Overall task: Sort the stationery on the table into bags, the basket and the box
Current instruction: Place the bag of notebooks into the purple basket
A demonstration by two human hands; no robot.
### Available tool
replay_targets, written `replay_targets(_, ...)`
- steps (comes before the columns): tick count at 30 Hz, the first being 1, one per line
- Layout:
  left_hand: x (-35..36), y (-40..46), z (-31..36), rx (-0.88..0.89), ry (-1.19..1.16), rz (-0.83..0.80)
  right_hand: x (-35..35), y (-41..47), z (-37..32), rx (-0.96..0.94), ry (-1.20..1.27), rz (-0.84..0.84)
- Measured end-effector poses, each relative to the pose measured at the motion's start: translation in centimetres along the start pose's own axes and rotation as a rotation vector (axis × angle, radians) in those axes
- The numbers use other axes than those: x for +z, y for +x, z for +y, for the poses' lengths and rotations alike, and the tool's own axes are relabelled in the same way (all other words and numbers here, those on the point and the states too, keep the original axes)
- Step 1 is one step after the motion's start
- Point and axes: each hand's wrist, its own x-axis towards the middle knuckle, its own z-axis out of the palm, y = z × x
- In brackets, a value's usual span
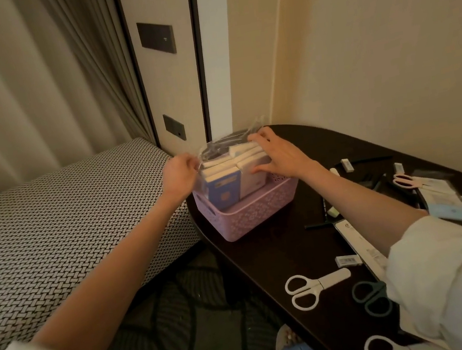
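Note:
A lilac perforated basket (254,211) stands at the far left end of the dark table (293,249). Several small notebooks (227,188), blue and white, stand upright inside it. A clear plastic bag (228,142) with dark items lies at the basket's back. My left hand (179,174) pinches the bag's left edge. My right hand (278,151) rests with spread fingers on the tops of the notebooks. White scissors (313,286), dark green scissors (373,297) and pink scissors (407,179) lie on the table.
Erasers (347,164), a labelled white box (347,261), dark pens (325,212) and packets in clear bags (447,200) lie scattered on the table's right half. Another white scissor handle (380,348) pokes out near my right sleeve. A patterned bench (53,229) stands left of the table.

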Motion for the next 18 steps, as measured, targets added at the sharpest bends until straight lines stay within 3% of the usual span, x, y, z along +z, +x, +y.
replay_targets(3, 0.2, 0.5, -0.1, -0.042, 0.105, -0.012, 0.0, -0.1, 0.1, 0.004, -0.018, -0.034)
replay_targets(7, -0.2, 0.3, 1.0, 0.223, 0.31, 0.121, 0.2, -0.1, 0.4, -0.013, -0.063, -0.065)
replay_targets(9, -0.8, 0.1, 1.4, 0.33, 0.385, 0.027, 0.2, -0.1, 0.6, -0.023, -0.065, -0.068)
replay_targets(13, -1.5, 0.2, 0.7, 0.317, 0.492, -0.205, 0.4, 0.0, 0.8, -0.052, -0.121, -0.064)
replay_targets(18, -1.3, 0.7, 0.5, 0.259, 0.45, -0.265, 0.3, 0.3, 0.6, -0.049, -0.178, -0.118)
